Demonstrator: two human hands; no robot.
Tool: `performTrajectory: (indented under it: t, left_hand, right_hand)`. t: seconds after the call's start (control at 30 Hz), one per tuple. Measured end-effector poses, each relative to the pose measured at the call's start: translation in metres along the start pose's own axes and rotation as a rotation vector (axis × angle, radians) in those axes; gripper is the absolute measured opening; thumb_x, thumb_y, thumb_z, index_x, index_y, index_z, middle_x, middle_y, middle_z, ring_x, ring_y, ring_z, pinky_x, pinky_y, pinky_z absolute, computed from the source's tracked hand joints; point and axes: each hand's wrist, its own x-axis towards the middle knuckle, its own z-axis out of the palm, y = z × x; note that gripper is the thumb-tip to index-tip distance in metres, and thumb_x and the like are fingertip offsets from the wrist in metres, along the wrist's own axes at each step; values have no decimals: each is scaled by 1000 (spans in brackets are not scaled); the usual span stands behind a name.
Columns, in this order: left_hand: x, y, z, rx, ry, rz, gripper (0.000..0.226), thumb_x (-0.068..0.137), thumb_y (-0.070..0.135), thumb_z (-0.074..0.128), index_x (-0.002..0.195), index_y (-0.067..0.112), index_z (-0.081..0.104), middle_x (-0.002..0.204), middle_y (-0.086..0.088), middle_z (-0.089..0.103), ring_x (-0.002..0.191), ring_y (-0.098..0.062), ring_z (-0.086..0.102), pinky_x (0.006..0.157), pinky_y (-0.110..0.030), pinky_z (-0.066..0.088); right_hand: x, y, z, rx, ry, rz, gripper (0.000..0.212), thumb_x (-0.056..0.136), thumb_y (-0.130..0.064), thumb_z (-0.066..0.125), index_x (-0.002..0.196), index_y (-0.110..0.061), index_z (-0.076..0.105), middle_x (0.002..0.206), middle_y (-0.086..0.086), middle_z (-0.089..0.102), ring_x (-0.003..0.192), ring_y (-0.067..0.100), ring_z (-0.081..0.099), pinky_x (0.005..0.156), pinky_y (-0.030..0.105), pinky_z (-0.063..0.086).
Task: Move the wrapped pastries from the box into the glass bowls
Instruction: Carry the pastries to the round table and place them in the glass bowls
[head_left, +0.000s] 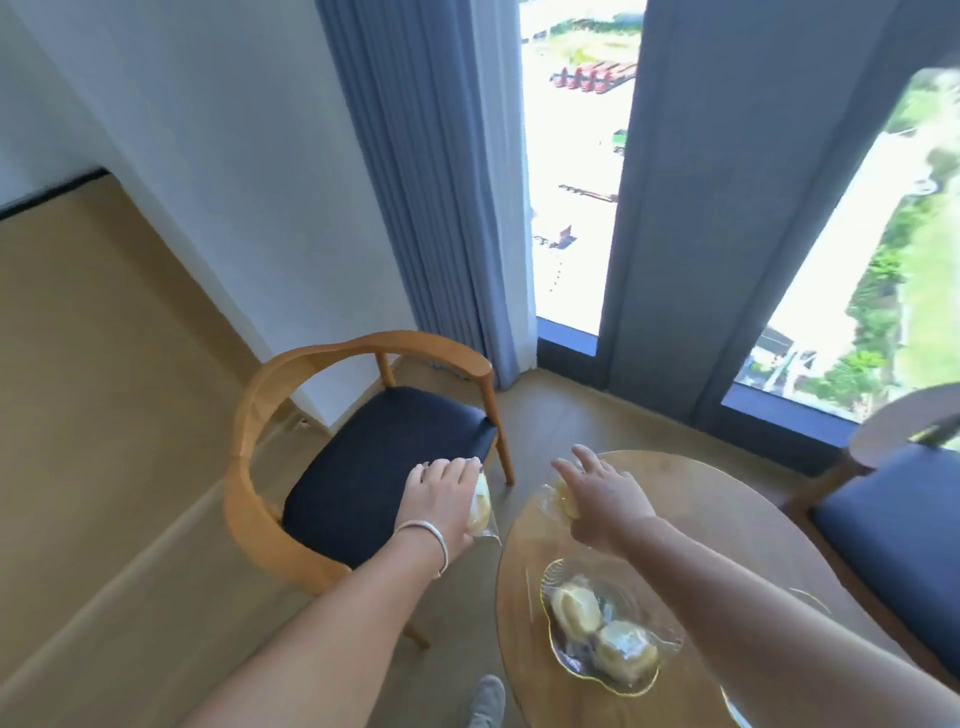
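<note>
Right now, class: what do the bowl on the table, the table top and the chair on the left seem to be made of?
Bowl: clear glass, it seems; see-through, wavy rim glinting.
Table top: probably wood with a glossy finish; brown, strong sheen.
Chair: bent light wood frame, smooth; its dark seat looks like matte fabric, though leather cannot be ruled out.

— Where does the one view look from?
— From the person's head, forward and steeply down, wide-angled, so straight lines bend near the edges.

— How near is it?
— Both forearms run in from the bottom edge; the left hand (441, 493) and right hand (602, 493) sit mid-frame at arm's reach.

— What does it take in?
— The round table (727, 519) low on the right, a chair (363, 457) to its left, the window (576, 171) ahead at the top.

— Any second view?
— None, so nothing is shared.
</note>
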Motion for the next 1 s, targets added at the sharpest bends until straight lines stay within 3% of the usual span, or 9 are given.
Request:
performTrajectory:
  t: [0.2,0.33,0.47,0.67,0.9,1.0]
  left_hand:
    - [70,47,-10,-33,44,304,88,73,66,67,141,24,29,142,5,41,128,-19,39,104,-37,31]
    - [94,76,-16,-75,24,474,91,74,61,70,144,23,27,145,3,39,131,-20,37,105,-39,32]
    - [102,99,-7,-121,-74,580,94,72,50,76,146,23,25,147,4,34,132,-21,33,97,-41,41]
    - [109,121,20,-100,-201,665,96,73,42,80,147,20,22,149,3,31,133,-23,29,87,-38,47]
    - [118,146,68,-57,-269,708,99,74,26,82,149,20,17,153,5,25,136,-21,24,92,-36,49]
    - [120,154,100,-78,-267,716,101,74,32,82,149,21,16,154,6,22,137,-19,22,93,-35,49]
  right_hand:
    - [-38,54,-5,23,34,303,88,79,-27,71,151,-31,20,161,3,13,139,23,35,103,38,40]
    - [-63,65,-6,50,61,466,79,81,-33,71,147,-31,27,160,4,16,137,25,38,104,39,40]
    - [-73,58,2,71,39,560,74,81,-32,71,143,-31,31,161,4,17,137,26,38,105,40,39]
    - [-80,57,29,72,-55,598,83,79,-33,75,147,-29,27,162,7,13,141,26,33,108,43,35]
    - [-66,74,86,91,-138,564,81,80,-28,72,148,-28,27,163,9,11,140,28,32,105,44,34]
    - [-55,79,118,90,-151,533,80,82,-28,69,149,-27,25,163,10,9,140,28,30,106,46,33]
